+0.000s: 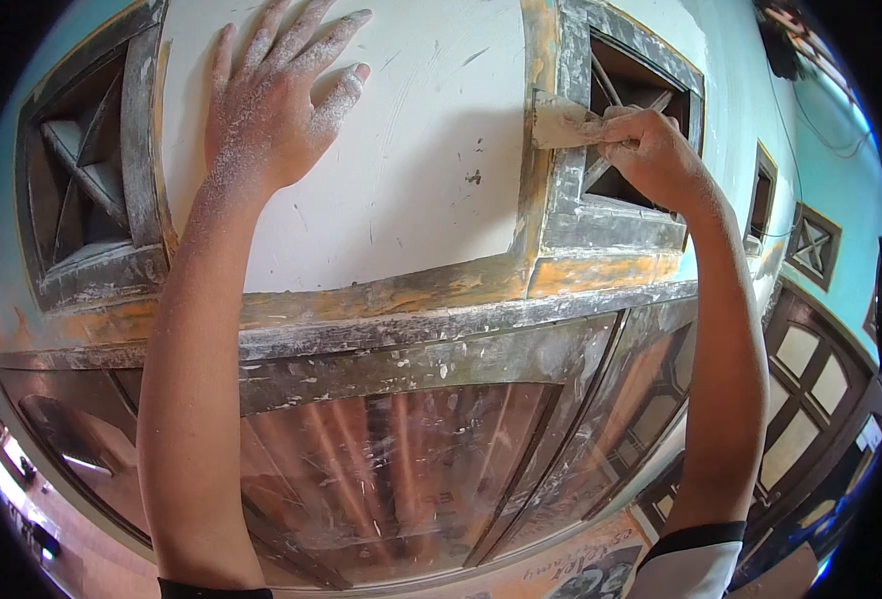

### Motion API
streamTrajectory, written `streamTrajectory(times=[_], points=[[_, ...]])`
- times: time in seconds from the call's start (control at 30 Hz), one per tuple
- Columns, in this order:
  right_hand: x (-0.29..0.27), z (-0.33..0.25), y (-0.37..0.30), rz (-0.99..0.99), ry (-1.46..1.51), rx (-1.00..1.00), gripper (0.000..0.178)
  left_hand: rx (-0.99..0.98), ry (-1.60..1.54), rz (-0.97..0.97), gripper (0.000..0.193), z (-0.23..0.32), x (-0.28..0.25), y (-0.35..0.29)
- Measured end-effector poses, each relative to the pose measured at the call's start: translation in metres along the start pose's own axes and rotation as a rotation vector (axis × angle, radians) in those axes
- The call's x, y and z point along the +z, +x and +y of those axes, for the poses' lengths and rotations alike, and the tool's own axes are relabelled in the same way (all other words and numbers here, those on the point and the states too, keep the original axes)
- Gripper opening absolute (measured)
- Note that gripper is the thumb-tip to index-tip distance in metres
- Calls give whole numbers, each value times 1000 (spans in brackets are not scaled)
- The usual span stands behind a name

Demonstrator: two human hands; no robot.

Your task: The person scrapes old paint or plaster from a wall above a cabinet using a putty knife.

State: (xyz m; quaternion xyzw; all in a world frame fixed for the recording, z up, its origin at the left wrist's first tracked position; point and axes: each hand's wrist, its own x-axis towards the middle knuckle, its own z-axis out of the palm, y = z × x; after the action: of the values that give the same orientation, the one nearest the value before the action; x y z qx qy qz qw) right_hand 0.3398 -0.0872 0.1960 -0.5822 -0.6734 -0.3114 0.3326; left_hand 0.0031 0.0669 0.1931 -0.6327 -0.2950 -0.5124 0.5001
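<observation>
Dusted with white powder, my left hand (pixel 279 105) lies flat on the white wall panel (pixel 411 200), fingers spread. My right hand (pixel 652 150) is closed round the handle of a scraper (pixel 564 122) with a wide, flat, smeared blade. The blade's edge meets the worn brown and orange strip (pixel 536 200) at the panel's right side. Behind the right hand is a dark wooden vent frame (pixel 610 225) with crossed slats, its paint scuffed and whitish. Part of the handle is hidden by my fingers.
A second crossed vent frame (pixel 146 150) is at the left. Beneath the panel runs a scuffed wooden ledge (pixel 441 324), with glazed panes (pixel 391 469) below it. A panelled door (pixel 805 389) stands at the right, and a cable (pixel 795 110) hangs along the turquoise wall.
</observation>
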Motion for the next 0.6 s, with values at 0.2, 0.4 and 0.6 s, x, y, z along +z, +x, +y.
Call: streamTrajectory(times=[0.2,0.4,0.6], points=[[0,6,9,36,39,-62,31,6,3,13,57,-1,-1,-3],[1,27,21,59,-18,-64,31,9,-33,7,55,-1,-2,-1],[8,39,32,171,-24,-134,32,12,10,48,55,0,3,-2]])
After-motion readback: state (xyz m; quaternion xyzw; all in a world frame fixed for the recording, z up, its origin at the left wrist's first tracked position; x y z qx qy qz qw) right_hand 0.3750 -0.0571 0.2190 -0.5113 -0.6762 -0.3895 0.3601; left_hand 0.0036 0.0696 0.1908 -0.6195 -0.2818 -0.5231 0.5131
